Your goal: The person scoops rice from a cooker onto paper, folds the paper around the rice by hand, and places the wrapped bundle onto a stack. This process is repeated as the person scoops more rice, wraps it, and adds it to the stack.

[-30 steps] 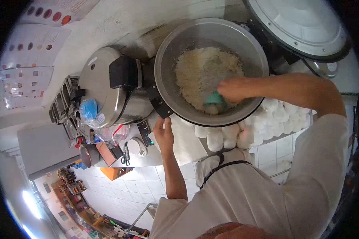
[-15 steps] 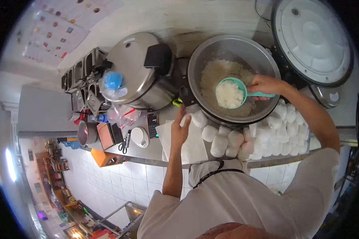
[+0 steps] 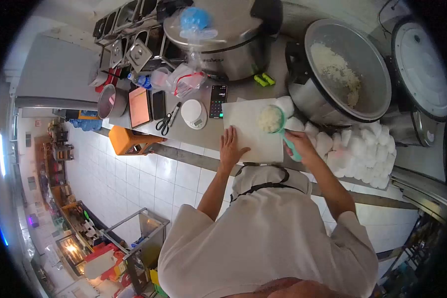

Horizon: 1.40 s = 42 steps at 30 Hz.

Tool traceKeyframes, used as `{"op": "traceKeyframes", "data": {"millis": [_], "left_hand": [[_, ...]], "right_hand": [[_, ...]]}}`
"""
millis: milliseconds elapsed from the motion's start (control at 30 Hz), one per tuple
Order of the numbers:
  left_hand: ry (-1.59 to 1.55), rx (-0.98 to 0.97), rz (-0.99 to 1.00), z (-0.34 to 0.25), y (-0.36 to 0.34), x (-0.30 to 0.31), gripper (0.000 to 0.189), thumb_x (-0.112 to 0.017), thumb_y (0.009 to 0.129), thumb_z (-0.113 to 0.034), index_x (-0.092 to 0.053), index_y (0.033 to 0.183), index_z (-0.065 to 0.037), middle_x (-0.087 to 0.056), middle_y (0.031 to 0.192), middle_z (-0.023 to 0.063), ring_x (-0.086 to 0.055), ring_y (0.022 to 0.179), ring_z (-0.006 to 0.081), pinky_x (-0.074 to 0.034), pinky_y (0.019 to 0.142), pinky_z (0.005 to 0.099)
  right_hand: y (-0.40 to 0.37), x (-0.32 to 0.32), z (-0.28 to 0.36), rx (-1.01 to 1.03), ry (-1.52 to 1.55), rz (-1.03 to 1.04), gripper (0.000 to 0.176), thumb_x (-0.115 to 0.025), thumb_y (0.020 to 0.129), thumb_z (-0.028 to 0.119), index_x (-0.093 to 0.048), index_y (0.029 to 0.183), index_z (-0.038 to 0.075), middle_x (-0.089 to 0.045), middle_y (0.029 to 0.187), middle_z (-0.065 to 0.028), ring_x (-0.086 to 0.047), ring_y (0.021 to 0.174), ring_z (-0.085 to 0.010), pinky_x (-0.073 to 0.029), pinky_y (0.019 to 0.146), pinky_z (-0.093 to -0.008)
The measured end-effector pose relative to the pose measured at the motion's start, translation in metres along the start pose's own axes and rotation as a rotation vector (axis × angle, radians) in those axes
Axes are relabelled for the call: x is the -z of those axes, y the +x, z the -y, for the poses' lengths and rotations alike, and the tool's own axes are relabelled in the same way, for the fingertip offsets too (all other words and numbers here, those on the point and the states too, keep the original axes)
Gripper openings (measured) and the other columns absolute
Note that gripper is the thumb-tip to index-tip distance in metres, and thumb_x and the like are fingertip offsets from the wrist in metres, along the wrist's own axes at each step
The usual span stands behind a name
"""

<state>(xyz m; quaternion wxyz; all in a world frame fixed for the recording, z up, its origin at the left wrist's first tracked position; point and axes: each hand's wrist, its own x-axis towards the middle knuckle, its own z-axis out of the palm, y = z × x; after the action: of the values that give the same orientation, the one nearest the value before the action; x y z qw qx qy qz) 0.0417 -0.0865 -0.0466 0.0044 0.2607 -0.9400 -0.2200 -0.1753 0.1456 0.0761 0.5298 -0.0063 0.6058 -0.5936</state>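
A mint-green scoop (image 3: 292,149) heaped with white cooked rice (image 3: 269,119) is in my right hand (image 3: 302,145), its fingers wrapped round the handle. The scoop's bowl is over the stack of white paper sheets (image 3: 251,136). My left hand (image 3: 229,144) lies flat at the near left edge of the sheets, fingers spread. To the right stands a big metal rice pot (image 3: 380,92), uncovered, with more rice (image 3: 335,64) inside. Several white wrapped bundles (image 3: 365,151) are packed together on the counter to the right of the paper.
Left of the paper are a phone-like calculator (image 3: 217,101), a round white scale (image 3: 193,114), scissors (image 3: 167,122) and a small metal pot (image 3: 112,102). A lidded cooker (image 3: 223,62) stands behind them. A white round lid (image 3: 421,69) leans at far right; an orange stool (image 3: 126,140) is below the counter.
The rice-filled scoop has moved from inside the pot to over the paper. My left hand has gone from raised above the sheets to flat at their edge. The view has shifted right.
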Motion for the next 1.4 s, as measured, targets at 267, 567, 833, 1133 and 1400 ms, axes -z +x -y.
{"op": "traceKeyframes", "data": {"millis": [267, 567, 833, 1133, 1400], "left_hand": [[-0.051, -0.083, 0.074, 0.031, 0.0, 0.007, 0.131, -0.084, 0.071, -0.061, -0.016, 0.164, 0.0, -0.018, 0.171, 0.0187, -0.015, 0.158, 0.0384, -0.012, 0.127, 0.057], [0.049, -0.079, 0.098, 0.033, 0.01, 0.019, 0.135, -0.082, 0.067, -0.067, -0.016, 0.164, 0.0, -0.019, 0.172, 0.0151, -0.019, 0.159, 0.0305, -0.01, 0.126, 0.0612], [-0.227, -0.281, 0.109, 0.052, -0.008, 0.008, 0.058, -0.075, 0.088, -0.03, -0.055, 0.136, -0.005, -0.058, 0.138, 0.0147, -0.054, 0.131, 0.0345, -0.046, 0.109, 0.0498], [-0.028, -0.72, 0.094, 0.045, -0.001, 0.006, 0.019, -0.068, 0.083, -0.011, -0.063, 0.101, -0.011, -0.057, 0.107, 0.0062, -0.064, 0.101, 0.0254, -0.06, 0.076, 0.041], [-0.149, -0.622, 0.078, 0.038, -0.004, 0.029, 0.02, -0.075, 0.087, -0.018, -0.067, 0.105, -0.011, -0.062, 0.116, 0.0038, -0.065, 0.107, 0.0263, -0.06, 0.077, 0.0409]], "right_hand": [[0.063, -0.081, -0.13, 0.97, -1.312, -0.433, 0.056, -0.063, 0.09, 0.004, -0.059, 0.146, 0.011, -0.063, 0.1, -0.0138, -0.066, 0.081, -0.0286, -0.055, 0.075, -0.0397], [0.071, -0.076, -0.166, 0.942, -1.378, -0.506, 0.071, -0.062, 0.085, 0.005, -0.05, 0.154, 0.018, -0.061, 0.103, -0.0108, -0.065, 0.083, -0.0292, -0.057, 0.072, -0.0412], [-0.001, -0.055, -0.021, 1.311, -1.098, -0.649, 0.051, -0.06, 0.094, 0.003, -0.059, 0.145, 0.005, -0.065, 0.111, -0.0161, -0.066, 0.091, -0.0336, -0.053, 0.081, -0.0442], [-0.056, 0.063, 0.172, 1.019, -1.477, -1.232, 0.046, -0.06, 0.102, 0.02, -0.057, 0.148, 0.018, -0.067, 0.124, -0.0178, -0.065, 0.111, -0.0415, -0.052, 0.096, -0.0472], [-0.065, -0.075, 0.012, 0.793, -0.888, -0.306, 0.042, -0.068, 0.093, 0.004, -0.065, 0.135, 0.004, -0.068, 0.126, -0.0159, -0.068, 0.108, -0.0279, -0.052, 0.099, -0.0372]]}}
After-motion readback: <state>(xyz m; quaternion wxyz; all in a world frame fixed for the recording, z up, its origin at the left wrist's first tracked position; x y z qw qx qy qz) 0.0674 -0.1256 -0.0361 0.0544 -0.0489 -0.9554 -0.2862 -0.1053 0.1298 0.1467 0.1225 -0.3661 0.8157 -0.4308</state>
